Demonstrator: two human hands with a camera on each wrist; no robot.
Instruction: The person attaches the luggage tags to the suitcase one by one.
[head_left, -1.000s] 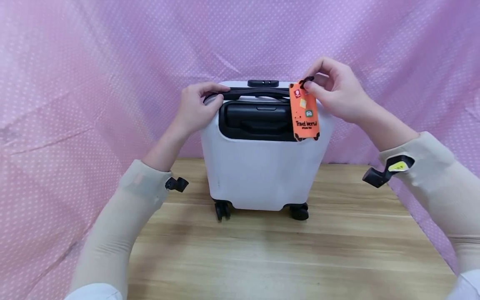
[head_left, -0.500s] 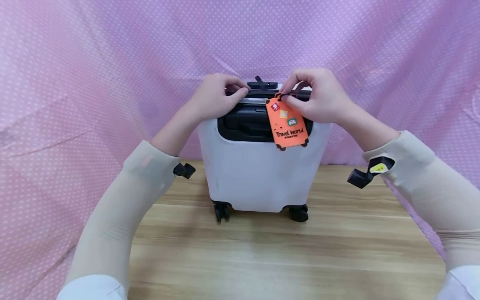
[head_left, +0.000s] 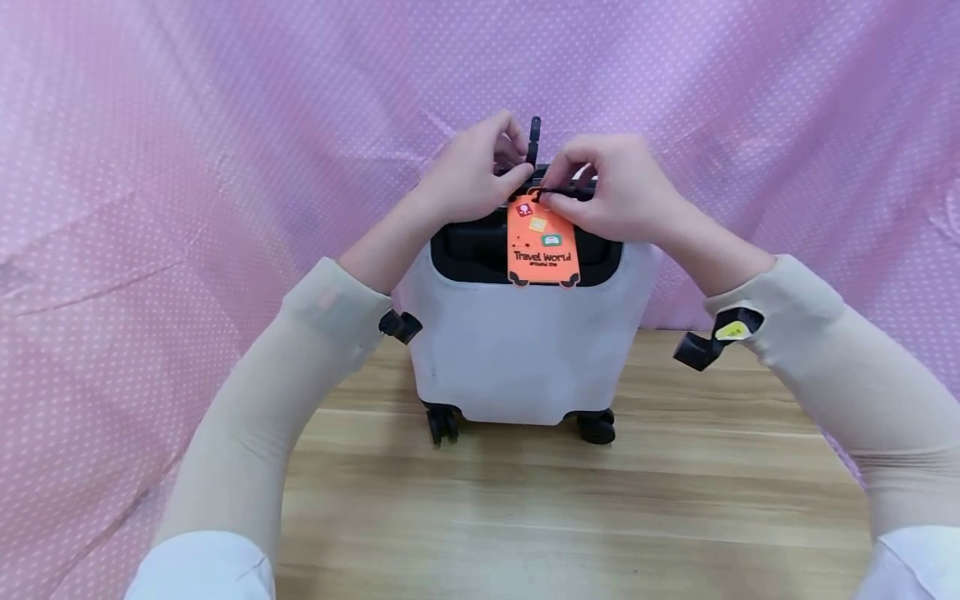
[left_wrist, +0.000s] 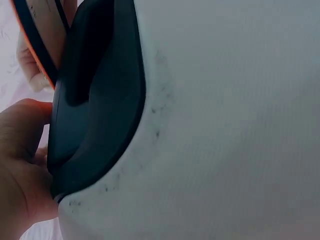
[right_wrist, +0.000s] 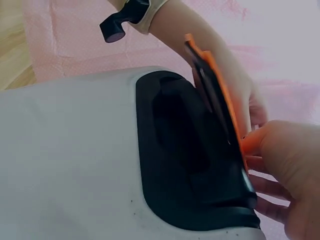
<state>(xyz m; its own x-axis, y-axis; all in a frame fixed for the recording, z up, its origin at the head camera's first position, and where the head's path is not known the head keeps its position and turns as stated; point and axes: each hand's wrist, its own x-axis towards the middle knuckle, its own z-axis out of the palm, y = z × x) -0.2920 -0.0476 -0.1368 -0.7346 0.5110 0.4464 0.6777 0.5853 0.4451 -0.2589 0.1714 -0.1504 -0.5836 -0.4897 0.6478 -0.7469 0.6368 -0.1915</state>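
A white suitcase (head_left: 517, 342) stands upright, with a black recessed panel (head_left: 465, 250) near its top. An orange luggage tag (head_left: 543, 242) printed "Travel World" hangs in front of that panel. From the top of the suitcase a black strap (head_left: 534, 137) sticks up. My left hand (head_left: 476, 171) pinches this strap between thumb and fingers. My right hand (head_left: 618, 187) pinches the tag at its upper edge, by the loop. Both hands partly cover the black carry handle. The right wrist view shows the tag (right_wrist: 220, 90) edge-on, tilted away from the panel.
The suitcase's black wheels (head_left: 596, 427) rest on a wood-grain tabletop (head_left: 525, 508). A pink dotted cloth (head_left: 300, 100) hangs behind and at the sides. Small black cameras, such as the right one (head_left: 701, 348), sit on both sleeved wrists.
The tag has moved left from the suitcase's right side to near its middle with my right hand. My left hand has moved right from the handle's left end, and the strap now stands upright.
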